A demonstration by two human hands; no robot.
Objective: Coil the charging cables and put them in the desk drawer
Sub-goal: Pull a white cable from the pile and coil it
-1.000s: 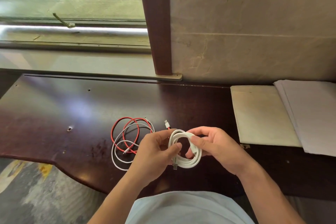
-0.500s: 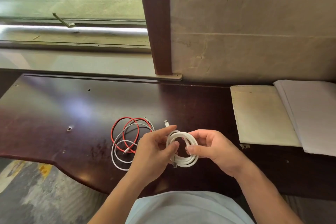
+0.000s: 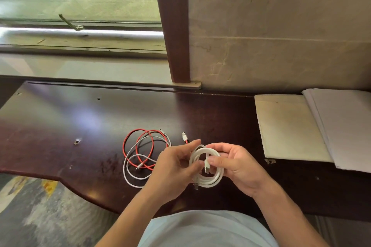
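A thick white cable [image 3: 212, 181] is wound into a small coil, held just above the dark wooden desk [image 3: 60, 126]. My left hand [image 3: 172, 170] pinches the coil's left side. My right hand [image 3: 239, 166] grips its right side, thumb and forefinger on a plug end inside the loop. A second plug hangs at the coil's lower left. To the left, a red cable [image 3: 138, 144] and a thin white cable [image 3: 130, 174] lie in loose tangled loops on the desk, with a USB plug [image 3: 183, 136] just behind my left hand. No drawer is visible.
A cream cloth pouch [image 3: 289, 126] and a stack of white papers [image 3: 345, 126] lie at the desk's right. A window sill [image 3: 80, 70] and a brown window post [image 3: 174, 26] stand behind. The desk's front edge curves inward at the left, above patterned floor [image 3: 40, 216].
Both hands have kept turning the white coil. My right thumb and forefinger have shifted onto the plug end inside the loop. The cables on the desk have not moved.
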